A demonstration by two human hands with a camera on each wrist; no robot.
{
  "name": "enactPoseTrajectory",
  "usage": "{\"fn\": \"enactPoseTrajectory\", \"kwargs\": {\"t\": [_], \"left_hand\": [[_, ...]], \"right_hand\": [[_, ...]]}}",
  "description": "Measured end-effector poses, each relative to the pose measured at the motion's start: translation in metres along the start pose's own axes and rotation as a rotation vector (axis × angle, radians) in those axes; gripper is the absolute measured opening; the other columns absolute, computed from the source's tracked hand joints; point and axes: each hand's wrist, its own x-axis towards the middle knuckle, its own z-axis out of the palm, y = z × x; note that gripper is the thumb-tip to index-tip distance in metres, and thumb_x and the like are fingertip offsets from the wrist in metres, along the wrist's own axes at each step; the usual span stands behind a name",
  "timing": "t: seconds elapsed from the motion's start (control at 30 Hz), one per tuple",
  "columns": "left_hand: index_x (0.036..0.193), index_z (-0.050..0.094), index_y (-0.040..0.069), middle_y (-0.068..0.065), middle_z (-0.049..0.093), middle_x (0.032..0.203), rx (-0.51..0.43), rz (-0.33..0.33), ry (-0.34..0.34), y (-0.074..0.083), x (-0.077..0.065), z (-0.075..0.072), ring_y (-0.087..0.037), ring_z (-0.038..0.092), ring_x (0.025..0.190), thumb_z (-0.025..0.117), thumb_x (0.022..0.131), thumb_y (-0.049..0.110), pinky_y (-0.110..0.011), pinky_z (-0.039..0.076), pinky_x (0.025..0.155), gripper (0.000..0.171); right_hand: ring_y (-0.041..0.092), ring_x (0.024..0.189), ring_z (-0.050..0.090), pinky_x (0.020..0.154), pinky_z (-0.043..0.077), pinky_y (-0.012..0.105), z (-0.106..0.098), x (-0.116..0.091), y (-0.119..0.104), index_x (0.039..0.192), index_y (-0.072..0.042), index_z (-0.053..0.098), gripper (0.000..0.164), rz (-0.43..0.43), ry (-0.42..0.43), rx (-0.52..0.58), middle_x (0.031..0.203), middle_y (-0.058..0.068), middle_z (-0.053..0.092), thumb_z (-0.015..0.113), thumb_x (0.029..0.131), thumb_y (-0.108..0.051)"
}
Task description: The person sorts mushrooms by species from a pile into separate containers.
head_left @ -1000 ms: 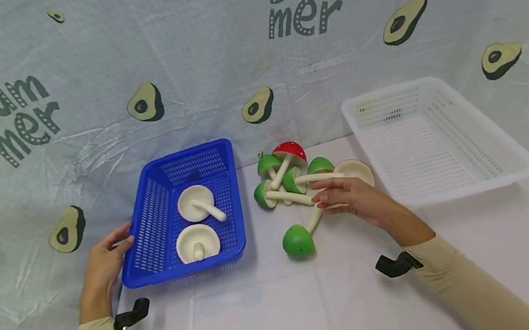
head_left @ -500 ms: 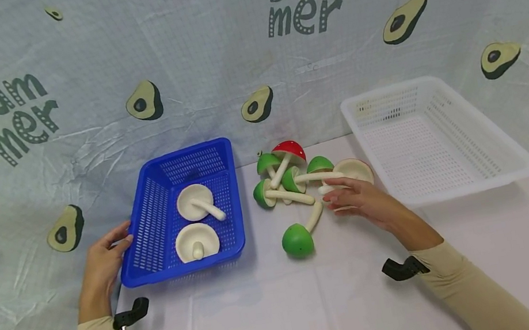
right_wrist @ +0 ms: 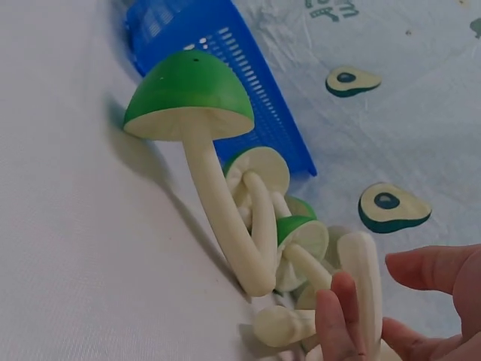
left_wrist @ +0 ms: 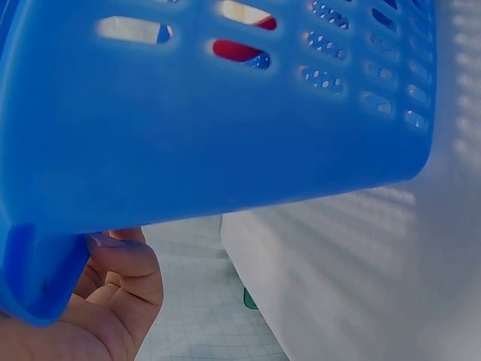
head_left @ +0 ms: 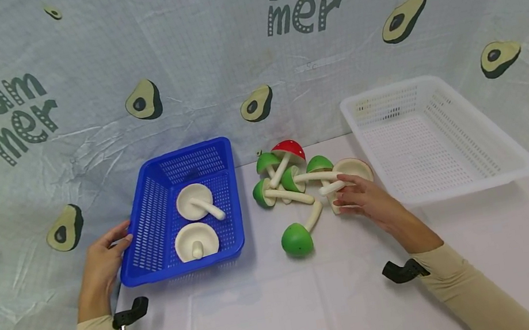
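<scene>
My left hand [head_left: 104,265] holds the near left side of the blue basket [head_left: 236,216]; in the left wrist view its fingers curl at the rim. Inside the basket lie two toy mushrooms, one with its pale underside [head_left: 184,195] up, and red shows through the slots. My right hand [head_left: 368,203] is among the mushroom pile, its fingers spread loosely around a pale mushroom stem [right_wrist: 362,282]. The right wrist view shows a gap between one fingertip and that stem. A green-capped mushroom [head_left: 297,240] lies nearest the front, left of this hand.
A white basket [head_left: 458,191] stands at the right. Between the baskets are several more mushrooms, among them a red-capped one [head_left: 288,149] and a green-capped one [head_left: 263,194]. A printed avocado sheet [head_left: 196,71] hangs behind the white table [head_left: 258,318].
My right hand has shifted slightly right, away from the front green mushroom's stem, and uncovered pale stems on its left. The left hand stays at the blue basket.
</scene>
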Motion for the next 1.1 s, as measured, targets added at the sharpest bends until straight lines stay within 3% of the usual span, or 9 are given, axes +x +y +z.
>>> {"fn": "enactPoseTrajectory", "kwargs": {"t": [0.17,0.33,0.67,0.8,0.93,1.1], "left_hand": [[0.155,0.042,0.011,-0.018,0.042,0.15,0.002,0.008,-0.002,0.0,0.0,-0.001,-0.018,0.051,0.108,0.05,0.108,0.026,-0.022,0.044,0.082,0.05],[0.155,0.043,0.01,-0.018,0.044,0.148,0.0,0.023,-0.003,0.0,-0.001,-0.001,-0.014,0.052,0.103,0.05,0.108,0.025,-0.015,0.047,0.075,0.05],[0.156,0.042,0.012,-0.018,0.042,0.151,0.0,-0.003,-0.004,-0.001,0.001,0.0,-0.019,0.052,0.11,0.049,0.108,0.025,-0.018,0.045,0.08,0.05],[0.156,0.041,0.012,-0.017,0.041,0.152,0.002,-0.011,-0.006,0.0,0.001,0.0,-0.021,0.051,0.113,0.048,0.108,0.027,-0.023,0.044,0.085,0.05],[0.156,0.042,0.013,-0.017,0.041,0.151,0.0,-0.014,-0.008,0.0,0.001,0.0,-0.021,0.051,0.113,0.049,0.108,0.027,-0.022,0.044,0.084,0.051],[0.156,0.042,0.012,-0.018,0.041,0.151,-0.006,-0.006,-0.007,0.001,0.0,0.0,-0.021,0.051,0.111,0.049,0.108,0.026,-0.017,0.045,0.079,0.05]], "right_hand": [[0.008,0.093,0.068,0.092,0.057,0.029,0.004,0.001,0.001,0.152,0.005,0.031,0.055,-0.035,0.086,0.045,0.106,0.003,0.063,0.055,0.105,-0.01],[0.01,0.091,0.069,0.092,0.057,0.03,0.006,0.003,0.001,0.144,0.008,0.04,0.048,-0.082,0.132,0.019,0.1,0.001,0.063,0.057,0.105,-0.014],[0.01,0.083,0.066,0.084,0.059,0.025,0.013,0.012,-0.008,0.134,0.008,0.049,0.04,-0.141,0.189,-0.091,0.095,0.009,0.054,0.063,0.1,-0.009],[0.01,0.084,0.065,0.081,0.059,0.024,0.014,0.015,-0.011,0.134,0.005,0.052,0.04,-0.163,0.193,-0.169,0.103,0.014,0.053,0.064,0.098,-0.007],[0.014,0.085,0.066,0.082,0.059,0.027,0.014,0.015,-0.018,0.143,-0.004,0.049,0.049,-0.174,0.184,-0.264,0.117,0.022,0.051,0.065,0.096,-0.006],[0.012,0.089,0.066,0.083,0.059,0.027,0.015,0.018,-0.026,0.152,-0.007,0.035,0.064,-0.157,0.179,-0.243,0.124,0.022,0.052,0.066,0.095,-0.006]]}}
